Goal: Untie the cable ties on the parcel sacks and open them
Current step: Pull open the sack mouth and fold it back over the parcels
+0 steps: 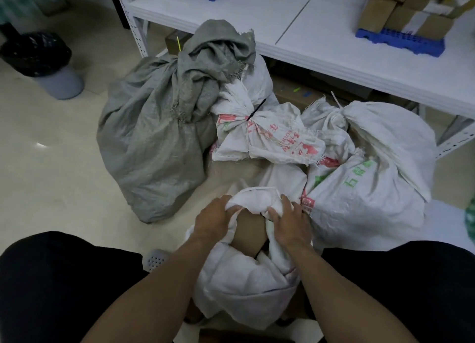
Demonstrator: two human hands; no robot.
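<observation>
A white woven sack (239, 288) stands between my knees with its mouth spread apart. My left hand (213, 220) grips the left side of the rim and my right hand (288, 223) grips the right side. A brown parcel (250, 230) shows inside the opening. Behind it lies a white sack with red print (270, 136), its neck bound by a black cable tie (257, 109). A large white sack with green print (372, 178) at the right has a white tie (335, 98) at its neck. A grey sack (156, 126) stands at the left with a yellow tie (178, 43).
A white metal shelf (321, 34) runs along the back with cardboard boxes (406, 13) on blue trays (401, 41). A grey bin with a black liner (43, 62) stands at the far left. Pale floor (51, 162) lies to the left of the sacks.
</observation>
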